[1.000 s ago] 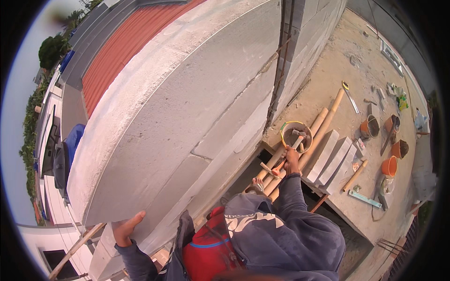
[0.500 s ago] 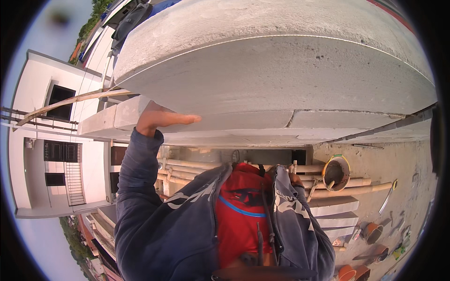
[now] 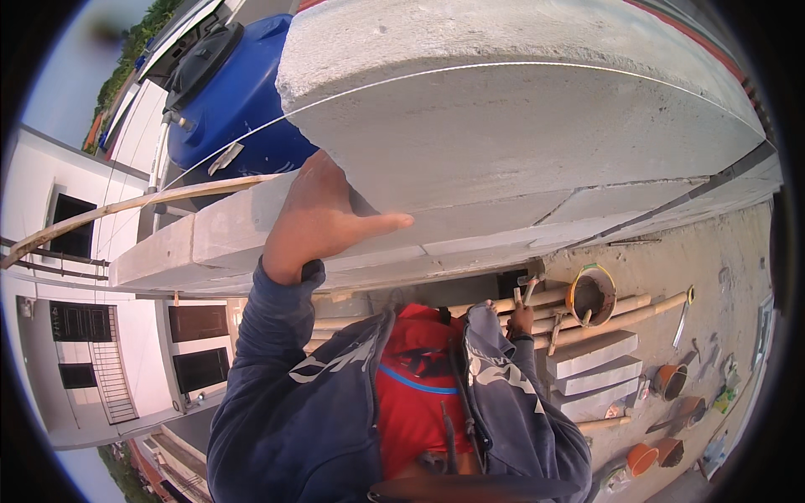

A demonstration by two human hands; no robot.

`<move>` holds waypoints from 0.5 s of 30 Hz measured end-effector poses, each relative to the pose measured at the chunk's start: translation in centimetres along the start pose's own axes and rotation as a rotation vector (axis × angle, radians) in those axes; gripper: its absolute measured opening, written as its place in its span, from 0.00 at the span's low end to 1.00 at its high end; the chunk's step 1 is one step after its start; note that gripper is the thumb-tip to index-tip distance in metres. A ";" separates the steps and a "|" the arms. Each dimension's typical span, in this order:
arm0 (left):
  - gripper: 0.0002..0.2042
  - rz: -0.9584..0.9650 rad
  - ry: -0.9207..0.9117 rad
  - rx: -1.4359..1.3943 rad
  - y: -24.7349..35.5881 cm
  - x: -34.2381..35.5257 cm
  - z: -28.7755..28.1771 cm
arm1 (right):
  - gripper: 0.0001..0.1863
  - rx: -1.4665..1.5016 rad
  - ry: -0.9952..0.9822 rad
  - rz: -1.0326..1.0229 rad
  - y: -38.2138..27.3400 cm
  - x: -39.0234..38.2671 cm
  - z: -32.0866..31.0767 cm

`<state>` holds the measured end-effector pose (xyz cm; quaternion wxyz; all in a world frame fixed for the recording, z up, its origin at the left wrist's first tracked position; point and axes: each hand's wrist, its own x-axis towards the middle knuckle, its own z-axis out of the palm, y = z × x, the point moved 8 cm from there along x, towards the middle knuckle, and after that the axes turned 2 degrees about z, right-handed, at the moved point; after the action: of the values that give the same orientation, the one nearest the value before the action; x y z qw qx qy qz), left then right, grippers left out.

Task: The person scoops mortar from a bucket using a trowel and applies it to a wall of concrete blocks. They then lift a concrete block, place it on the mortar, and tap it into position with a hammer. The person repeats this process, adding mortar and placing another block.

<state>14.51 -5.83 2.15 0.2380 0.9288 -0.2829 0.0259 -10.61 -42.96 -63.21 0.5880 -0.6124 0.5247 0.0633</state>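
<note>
Two hands: left hand (image 3: 323,220), fingers spread flat on grey concrete slab (image 3: 520,142); right hand (image 3: 521,318), fingers closed around wooden-handled tool (image 3: 528,289), bamboo poles (image 3: 620,317) just beyond.

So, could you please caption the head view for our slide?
Left hand flat on a grey concrete wall; right hand holds a trowel above stacked blocks.

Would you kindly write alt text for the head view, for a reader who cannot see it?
A person's left hand presses flat against a grey concrete ledge. Their right hand grips a small tool near bamboo poles, a bucket and white blocks far below.
</note>
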 end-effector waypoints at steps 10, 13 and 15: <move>0.34 0.280 -0.005 0.404 -3.7 -7.0 -3.2 | 0.18 0.412 0.329 -0.646 -14.0 -22.1 3.7; 0.33 0.352 0.009 0.353 -5.3 -8.0 -4.2 | 0.15 0.669 0.209 -0.795 -18.7 -29.4 6.4; 0.32 0.380 0.041 0.345 -6.3 -8.6 -4.5 | 0.17 0.728 0.183 -0.911 -22.6 -34.6 8.4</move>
<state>11.12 5.21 1.82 0.0724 0.8850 -0.4390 0.1369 -5.14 -22.18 -26.95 0.6806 -0.5376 0.2454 -0.4331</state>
